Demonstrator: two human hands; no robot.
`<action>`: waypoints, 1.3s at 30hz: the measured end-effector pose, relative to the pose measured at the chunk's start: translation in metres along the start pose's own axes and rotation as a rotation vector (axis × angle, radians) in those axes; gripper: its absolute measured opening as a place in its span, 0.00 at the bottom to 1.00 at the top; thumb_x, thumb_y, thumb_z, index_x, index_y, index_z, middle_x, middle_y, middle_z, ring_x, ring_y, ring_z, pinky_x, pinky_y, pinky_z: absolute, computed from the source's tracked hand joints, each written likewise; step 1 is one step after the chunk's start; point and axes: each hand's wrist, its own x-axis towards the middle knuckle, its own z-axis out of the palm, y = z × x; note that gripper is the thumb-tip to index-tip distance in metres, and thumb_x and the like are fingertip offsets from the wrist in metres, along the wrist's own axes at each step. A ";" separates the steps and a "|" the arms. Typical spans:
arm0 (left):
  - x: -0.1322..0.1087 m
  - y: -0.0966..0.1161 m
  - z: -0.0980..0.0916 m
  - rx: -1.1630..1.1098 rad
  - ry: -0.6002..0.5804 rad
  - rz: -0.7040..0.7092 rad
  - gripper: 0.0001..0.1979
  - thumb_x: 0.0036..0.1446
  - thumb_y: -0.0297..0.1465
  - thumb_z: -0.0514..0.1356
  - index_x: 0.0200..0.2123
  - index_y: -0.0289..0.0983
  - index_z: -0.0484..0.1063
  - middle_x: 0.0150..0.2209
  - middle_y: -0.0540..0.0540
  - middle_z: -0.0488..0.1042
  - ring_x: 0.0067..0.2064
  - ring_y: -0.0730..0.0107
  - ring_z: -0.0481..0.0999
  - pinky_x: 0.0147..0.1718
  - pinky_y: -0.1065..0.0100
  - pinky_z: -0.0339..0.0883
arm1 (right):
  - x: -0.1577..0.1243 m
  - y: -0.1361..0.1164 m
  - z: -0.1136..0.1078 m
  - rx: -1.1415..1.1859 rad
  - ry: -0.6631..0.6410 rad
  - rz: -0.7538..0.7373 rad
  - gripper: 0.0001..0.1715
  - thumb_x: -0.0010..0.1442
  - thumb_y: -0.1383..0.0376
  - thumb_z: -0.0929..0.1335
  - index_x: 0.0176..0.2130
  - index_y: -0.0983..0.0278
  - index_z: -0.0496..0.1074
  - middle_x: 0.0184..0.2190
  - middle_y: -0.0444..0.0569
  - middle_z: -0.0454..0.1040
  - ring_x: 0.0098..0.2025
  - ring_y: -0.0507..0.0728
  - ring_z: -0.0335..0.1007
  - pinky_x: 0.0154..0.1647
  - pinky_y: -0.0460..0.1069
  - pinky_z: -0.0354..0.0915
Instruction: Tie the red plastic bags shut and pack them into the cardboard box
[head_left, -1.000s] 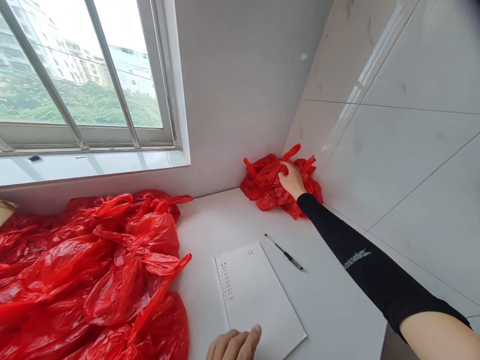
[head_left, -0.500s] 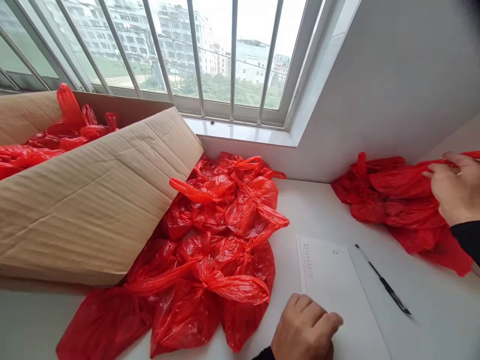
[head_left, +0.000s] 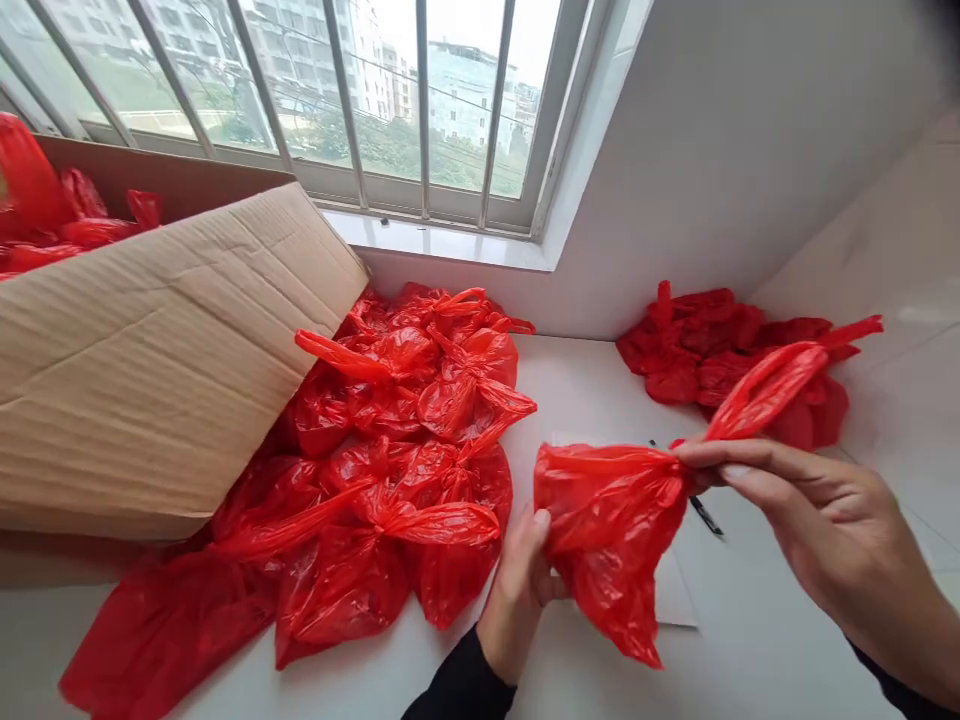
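A knotted red plastic bag hangs in front of me, above the white table. My right hand pinches it at the knot between thumb and fingers, and a loop of its handle sticks up past them. Against the bag's left side rests my left hand, its thumb in front and its other fingers partly hidden behind the red plastic. Beneath the bag lie a sheet of paper, mostly covered, and a black pen, of which only parts show.
Several tied red bags are heaped left of my hands. Beyond them a cardboard box holds more red bags. Another red pile lies by the wall at right. A barred window is behind.
My right hand has taken a red bag from the right-hand pile and brought it to the middle. My left hand has risen from the paper to the bag. The view has shifted right.
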 end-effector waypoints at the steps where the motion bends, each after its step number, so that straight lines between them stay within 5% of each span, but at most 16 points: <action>1: 0.000 0.003 0.000 -0.027 -0.003 -0.032 0.27 0.65 0.47 0.56 0.61 0.39 0.69 0.52 0.37 0.76 0.48 0.53 0.79 0.42 0.57 0.76 | -0.007 -0.007 0.003 0.024 -0.122 -0.016 0.16 0.59 0.52 0.72 0.38 0.59 0.85 0.36 0.55 0.82 0.39 0.66 0.80 0.40 0.57 0.79; 4: 0.003 0.007 -0.002 0.017 0.003 -0.001 0.26 0.58 0.42 0.65 0.58 0.41 0.72 0.48 0.40 0.80 0.50 0.52 0.79 0.47 0.56 0.75 | -0.017 -0.018 0.011 0.059 -0.310 -0.048 0.15 0.66 0.56 0.68 0.44 0.58 0.83 0.39 0.51 0.82 0.39 0.62 0.80 0.42 0.56 0.79; 9: 0.004 0.010 -0.005 0.061 0.008 0.075 0.27 0.57 0.40 0.67 0.58 0.40 0.72 0.53 0.42 0.79 0.57 0.51 0.76 0.61 0.54 0.66 | -0.021 -0.016 0.016 0.129 -0.146 -0.043 0.11 0.67 0.61 0.68 0.49 0.57 0.74 0.41 0.47 0.78 0.38 0.56 0.77 0.41 0.53 0.77; 16: 0.003 0.007 -0.007 0.086 0.169 0.145 0.33 0.54 0.42 0.69 0.62 0.40 0.68 0.56 0.42 0.77 0.61 0.49 0.72 0.63 0.55 0.63 | -0.039 0.001 0.023 0.215 -0.103 0.083 0.11 0.68 0.57 0.68 0.41 0.56 0.61 0.37 0.41 0.70 0.33 0.52 0.69 0.36 0.50 0.70; 23: 0.008 0.004 -0.010 0.244 0.085 0.215 0.25 0.58 0.43 0.67 0.55 0.39 0.72 0.59 0.41 0.74 0.61 0.49 0.72 0.61 0.56 0.65 | -0.045 -0.004 0.040 -0.221 -0.346 0.031 0.10 0.64 0.57 0.71 0.39 0.58 0.69 0.33 0.41 0.70 0.33 0.53 0.63 0.37 0.50 0.62; 28: 0.012 0.004 -0.011 0.236 0.202 0.254 0.29 0.56 0.43 0.68 0.58 0.38 0.70 0.61 0.40 0.72 0.64 0.48 0.69 0.64 0.55 0.61 | -0.042 -0.003 0.040 -0.176 -0.376 0.083 0.11 0.69 0.57 0.66 0.36 0.59 0.70 0.30 0.40 0.70 0.31 0.52 0.62 0.35 0.49 0.61; 34: 0.011 0.003 -0.012 0.231 0.118 0.214 0.29 0.57 0.43 0.68 0.59 0.39 0.71 0.58 0.41 0.75 0.60 0.49 0.73 0.61 0.56 0.65 | -0.039 0.002 0.040 -0.184 -0.424 0.183 0.14 0.65 0.54 0.68 0.34 0.60 0.69 0.27 0.41 0.67 0.30 0.53 0.60 0.33 0.49 0.59; 39: 0.010 0.004 -0.012 0.202 0.193 0.217 0.32 0.56 0.43 0.69 0.62 0.40 0.68 0.58 0.43 0.76 0.61 0.53 0.73 0.61 0.59 0.64 | -0.037 0.000 0.035 -0.001 -0.442 0.246 0.13 0.65 0.59 0.65 0.29 0.61 0.65 0.24 0.40 0.63 0.28 0.52 0.56 0.31 0.49 0.55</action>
